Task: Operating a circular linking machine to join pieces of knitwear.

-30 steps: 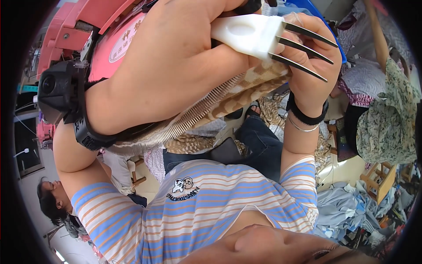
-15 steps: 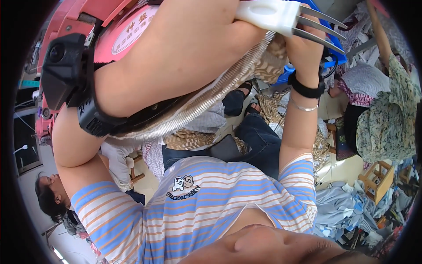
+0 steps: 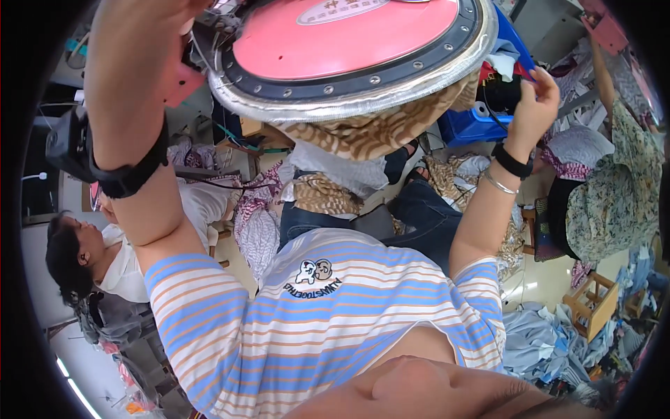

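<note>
A round pink machine plate (image 3: 335, 49) lies at the top, ringed by a dark band with screws and a silvery ribbed rim (image 3: 377, 100). Brown-and-cream patterned fabric (image 3: 363, 133) hangs from this rim. My left hand (image 3: 183, 8) is at the upper left, beside the plate; the top edge cuts it off, so its fingers and anything in them are mostly hidden. To the right of the plate, my right hand (image 3: 534, 108) is raised by the blue bin (image 3: 460, 133), fingers loosely bent and apart, with nothing visible in them. A sliver of shiny metal shows on the plate's top.
Patterned cloth (image 3: 317, 195) lies over my lap. A person in white (image 3: 202, 209) sits at the left; another in a floral top (image 3: 614, 202) is at the right. Near a wooden stool (image 3: 590, 304) lies piled blue-grey cloth (image 3: 537, 335). A dark strap with a box (image 3: 125, 164) is on my left arm.
My left arm has swung left, off the plate, uncovering it. The white-handled fork with metal prongs has gone from view. My right hand has moved right, away from the fabric.
</note>
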Demonstrator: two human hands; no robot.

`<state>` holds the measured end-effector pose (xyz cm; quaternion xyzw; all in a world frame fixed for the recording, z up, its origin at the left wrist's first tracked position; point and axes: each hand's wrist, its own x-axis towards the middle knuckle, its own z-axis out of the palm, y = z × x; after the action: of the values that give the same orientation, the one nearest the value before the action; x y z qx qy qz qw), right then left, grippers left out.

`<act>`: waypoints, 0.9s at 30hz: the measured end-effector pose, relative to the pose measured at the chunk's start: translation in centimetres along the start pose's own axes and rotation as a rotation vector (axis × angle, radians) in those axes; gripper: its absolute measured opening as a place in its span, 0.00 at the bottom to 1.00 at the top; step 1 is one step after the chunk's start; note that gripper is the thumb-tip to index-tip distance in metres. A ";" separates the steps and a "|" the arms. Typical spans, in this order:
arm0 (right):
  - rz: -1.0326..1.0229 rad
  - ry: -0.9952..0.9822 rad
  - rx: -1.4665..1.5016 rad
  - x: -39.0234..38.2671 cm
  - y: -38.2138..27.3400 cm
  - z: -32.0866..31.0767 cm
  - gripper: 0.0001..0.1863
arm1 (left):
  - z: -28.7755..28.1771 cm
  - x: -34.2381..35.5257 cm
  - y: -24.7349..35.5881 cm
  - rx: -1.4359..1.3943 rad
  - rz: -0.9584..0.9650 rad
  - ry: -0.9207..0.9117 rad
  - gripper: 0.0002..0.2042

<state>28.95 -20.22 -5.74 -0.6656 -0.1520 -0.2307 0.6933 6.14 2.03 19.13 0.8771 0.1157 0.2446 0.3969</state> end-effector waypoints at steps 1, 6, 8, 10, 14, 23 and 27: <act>-0.040 0.124 0.040 -0.9 -1.9 -0.6 0.12 | -2.6 -1.5 -1.5 -0.105 0.063 0.073 0.05; -0.281 -0.070 0.118 -10.3 -12.0 1.3 0.08 | -8.9 -7.6 -9.0 -0.354 0.248 0.440 0.04; -0.440 -0.435 0.078 -14.4 -14.8 4.0 0.10 | -10.0 -8.9 -12.3 -0.351 0.257 0.528 0.05; -0.622 -0.597 0.072 -17.7 -15.3 8.0 0.12 | -10.0 -9.7 -13.7 -0.350 0.205 0.595 0.04; -0.837 -0.461 -0.169 -20.5 -13.7 14.1 0.14 | -8.0 -11.0 -16.9 -0.327 0.074 0.449 0.06; -0.811 -0.172 -0.567 -20.6 -11.3 14.8 0.16 | -5.3 -10.6 -21.3 0.346 0.578 0.470 0.10; -0.548 -0.299 -0.527 -21.3 -13.8 13.6 0.13 | -3.8 -8.2 -21.7 0.289 0.681 0.435 0.10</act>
<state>4.95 -4.35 -4.06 -0.7815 -0.3585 -0.3385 0.3824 -2.98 15.45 2.20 0.8399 -0.0663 0.5220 0.1329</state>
